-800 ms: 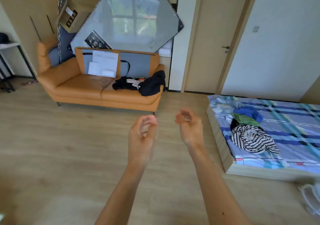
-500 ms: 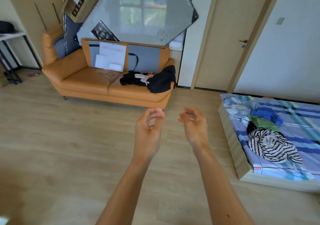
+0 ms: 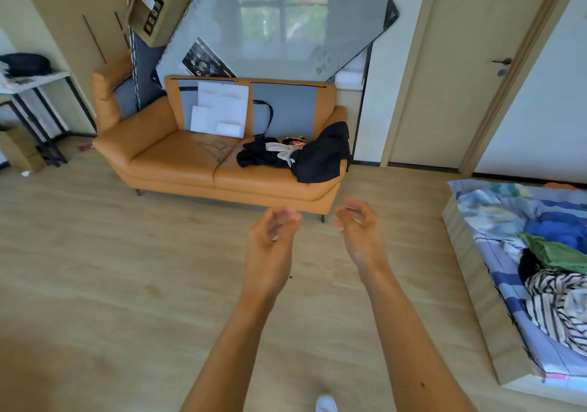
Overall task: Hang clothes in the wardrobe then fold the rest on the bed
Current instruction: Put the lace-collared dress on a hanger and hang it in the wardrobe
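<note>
One sofa (image 3: 178, 164), one bed (image 3: 476, 284), one door (image 3: 444, 78), one table (image 3: 35, 79)

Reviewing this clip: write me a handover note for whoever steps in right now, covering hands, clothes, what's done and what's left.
Left hand: open, holds nothing, raised over the floor. Right hand: the same.
Dark clothes lie heaped on the sofa, beside what look like wire hangers.
Blue garment, green garment and striped garment lie crumpled on the bed.
Done: nothing that shows.
Left: hang clothes in the wardrobe, then fold the rest on the bed.
</note>
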The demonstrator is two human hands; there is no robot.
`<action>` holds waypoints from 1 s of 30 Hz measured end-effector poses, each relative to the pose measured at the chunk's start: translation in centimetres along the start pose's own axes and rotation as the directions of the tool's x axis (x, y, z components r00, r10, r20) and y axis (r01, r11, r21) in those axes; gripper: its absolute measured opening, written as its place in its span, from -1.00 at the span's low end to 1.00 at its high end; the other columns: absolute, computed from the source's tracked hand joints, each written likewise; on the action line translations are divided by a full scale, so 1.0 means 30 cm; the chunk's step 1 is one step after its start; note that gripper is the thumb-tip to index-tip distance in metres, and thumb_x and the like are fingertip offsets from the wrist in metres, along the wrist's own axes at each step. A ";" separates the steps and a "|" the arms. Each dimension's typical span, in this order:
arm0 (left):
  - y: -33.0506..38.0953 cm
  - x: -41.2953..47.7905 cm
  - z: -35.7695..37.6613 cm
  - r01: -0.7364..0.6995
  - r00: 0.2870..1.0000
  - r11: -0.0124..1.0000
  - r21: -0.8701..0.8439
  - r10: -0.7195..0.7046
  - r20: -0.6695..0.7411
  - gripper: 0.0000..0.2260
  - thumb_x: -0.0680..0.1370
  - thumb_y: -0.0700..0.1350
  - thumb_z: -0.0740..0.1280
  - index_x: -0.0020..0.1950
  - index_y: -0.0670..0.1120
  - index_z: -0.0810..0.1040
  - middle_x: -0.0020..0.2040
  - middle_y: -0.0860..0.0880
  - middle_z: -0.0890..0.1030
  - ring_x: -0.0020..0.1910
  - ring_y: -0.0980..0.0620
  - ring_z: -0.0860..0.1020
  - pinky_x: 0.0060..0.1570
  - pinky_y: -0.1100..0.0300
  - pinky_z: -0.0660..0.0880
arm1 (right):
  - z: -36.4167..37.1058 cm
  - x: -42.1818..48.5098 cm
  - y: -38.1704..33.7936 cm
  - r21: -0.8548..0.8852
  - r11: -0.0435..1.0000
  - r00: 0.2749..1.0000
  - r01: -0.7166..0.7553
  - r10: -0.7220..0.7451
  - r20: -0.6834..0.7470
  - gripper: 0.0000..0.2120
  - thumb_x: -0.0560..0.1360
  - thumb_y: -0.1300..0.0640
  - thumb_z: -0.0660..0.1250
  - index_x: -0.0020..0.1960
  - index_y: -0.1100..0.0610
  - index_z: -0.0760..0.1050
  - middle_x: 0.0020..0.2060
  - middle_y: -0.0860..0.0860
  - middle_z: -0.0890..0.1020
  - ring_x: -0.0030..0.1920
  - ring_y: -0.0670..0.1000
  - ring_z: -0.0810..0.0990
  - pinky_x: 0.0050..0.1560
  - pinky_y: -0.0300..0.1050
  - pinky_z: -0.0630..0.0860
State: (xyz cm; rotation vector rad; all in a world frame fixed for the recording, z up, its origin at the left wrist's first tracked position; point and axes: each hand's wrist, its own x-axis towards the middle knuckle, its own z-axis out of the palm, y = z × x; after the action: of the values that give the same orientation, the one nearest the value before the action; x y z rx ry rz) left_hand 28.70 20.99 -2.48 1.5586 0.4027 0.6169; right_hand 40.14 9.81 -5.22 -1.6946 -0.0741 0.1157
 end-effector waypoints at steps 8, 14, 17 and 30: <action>-0.007 0.502 0.124 0.039 0.996 0.999 -0.036 -0.042 -0.080 -0.81 0.47 0.05 0.31 0.01 0.01 0.60 0.04 -0.03 0.69 0.08 -0.05 0.64 0.04 0.09 0.52 | 0.181 0.549 -0.086 -0.016 1.000 0.989 0.019 -0.016 0.148 -0.68 0.49 -0.02 0.34 0.23 -0.02 0.53 0.07 -0.06 0.63 0.09 -0.02 0.62 0.15 0.02 0.57; -0.091 0.825 0.136 0.107 0.986 0.993 -0.040 -0.111 -0.121 -0.91 0.60 -0.09 0.35 0.06 -0.05 0.62 0.04 -0.03 0.70 0.07 -0.02 0.64 0.10 -0.01 0.56 | 0.356 0.832 -0.054 -0.055 0.997 0.977 -0.052 0.062 0.204 -0.54 0.35 -0.16 0.33 0.21 -0.05 0.52 0.08 -0.04 0.65 0.09 0.02 0.66 0.20 0.12 0.57; -0.161 1.031 0.134 0.133 0.985 0.991 -0.023 -0.135 -0.105 -0.89 0.64 -0.13 0.30 0.09 -0.05 0.62 0.02 0.02 0.70 0.05 0.02 0.65 0.12 -0.01 0.57 | 0.462 0.997 -0.034 -0.062 0.996 0.975 -0.066 0.078 0.206 -0.59 0.41 -0.12 0.34 0.24 -0.05 0.51 0.11 -0.05 0.65 0.10 0.02 0.66 0.23 0.11 0.56; -0.318 1.908 0.076 0.216 0.976 0.975 -0.054 -0.214 0.039 -0.93 0.58 -0.03 0.35 -0.04 0.05 0.63 -0.04 0.01 0.70 0.05 -0.02 0.66 -0.03 0.16 0.51 | 0.883 1.730 -0.034 -0.009 0.986 0.974 -0.169 0.169 0.152 -0.87 0.54 0.09 0.38 0.06 -0.09 0.51 0.11 0.07 0.65 0.05 0.08 0.69 0.21 0.18 0.56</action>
State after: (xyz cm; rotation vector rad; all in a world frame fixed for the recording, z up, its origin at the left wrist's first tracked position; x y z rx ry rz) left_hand 76.34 54.20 -3.81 1.4447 0.5164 0.4307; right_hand 88.52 42.08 -9.23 -1.6849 -0.0437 0.3731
